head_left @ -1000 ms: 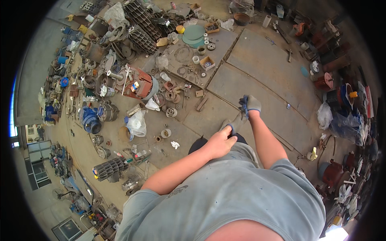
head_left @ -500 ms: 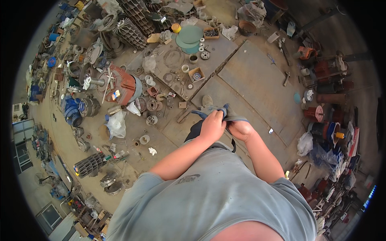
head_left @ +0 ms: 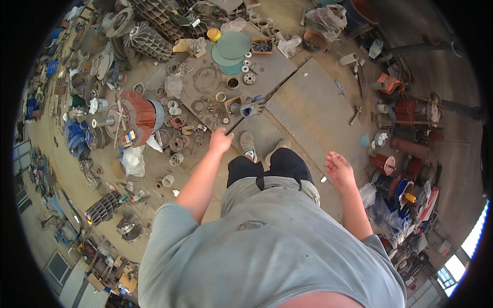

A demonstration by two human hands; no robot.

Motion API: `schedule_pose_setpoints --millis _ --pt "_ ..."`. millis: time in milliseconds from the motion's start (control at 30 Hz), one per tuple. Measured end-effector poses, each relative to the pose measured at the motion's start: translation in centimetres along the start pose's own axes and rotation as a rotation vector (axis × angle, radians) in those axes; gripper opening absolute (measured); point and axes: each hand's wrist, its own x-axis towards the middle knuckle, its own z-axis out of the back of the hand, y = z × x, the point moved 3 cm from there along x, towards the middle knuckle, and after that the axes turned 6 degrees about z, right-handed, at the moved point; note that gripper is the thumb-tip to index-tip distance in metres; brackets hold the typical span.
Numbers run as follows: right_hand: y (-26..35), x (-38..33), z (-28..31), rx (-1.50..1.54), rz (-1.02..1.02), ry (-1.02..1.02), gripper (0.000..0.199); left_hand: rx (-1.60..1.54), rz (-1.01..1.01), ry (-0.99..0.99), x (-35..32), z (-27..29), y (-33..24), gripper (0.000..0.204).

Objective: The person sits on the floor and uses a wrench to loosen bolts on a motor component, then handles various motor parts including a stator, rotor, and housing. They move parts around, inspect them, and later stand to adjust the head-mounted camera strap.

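Note:
My left hand (head_left: pixel 220 141) reaches forward over the near-left edge of the steel floor plate. Its fingers are blurred and foreshortened, and I cannot make out how far they are curled. A pair of blue and grey work gloves (head_left: pixel 251 109) appears ahead of that hand, beside a small cardboard box (head_left: pixel 232 106). Whether the gloves lie on the plate or are in the air, I cannot tell. Out to the right, my right hand (head_left: pixel 339 168) hangs palm up, loosely bent fingers apart, holding nothing.
A red motor housing (head_left: pixel 139 120) with a shaft lies at left among rings and cups. Green discs (head_left: pixel 233 45) and a box of bolts (head_left: pixel 262 45) are ahead. On the steel plate (head_left: pixel 313 102), a hammer (head_left: pixel 355 116) lies at right. Red pipes (head_left: pixel 411 148) line the right side.
My hands, together on the gloves before, have parted left and right. The gloves have left both hands and are now farther forward. My view has shifted, showing both shoes.

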Motion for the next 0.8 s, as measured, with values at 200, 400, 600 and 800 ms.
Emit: schedule_pose_setpoints --millis 200,400,600,800 --pt "2.8 4.5 -9.1 -0.601 -0.046 0.773 0.024 -0.346 -0.127 0.679 -14.4 -2.8 -6.3 0.021" --pt "7.1 11.4 -13.8 -1.1 -0.086 1.535 0.03 -0.156 -0.096 0.285 -20.5 -7.6 -12.7 0.016" --pt "7.9 13.8 -12.8 -1.425 -0.265 1.83 0.037 -0.414 0.282 0.25 -23.7 -15.2 -14.8 0.022" --pt "6.7 14.6 -10.4 -1.594 -0.496 1.883 0.032 -0.645 0.361 0.069 -28.4 -22.8 -15.3 0.032"
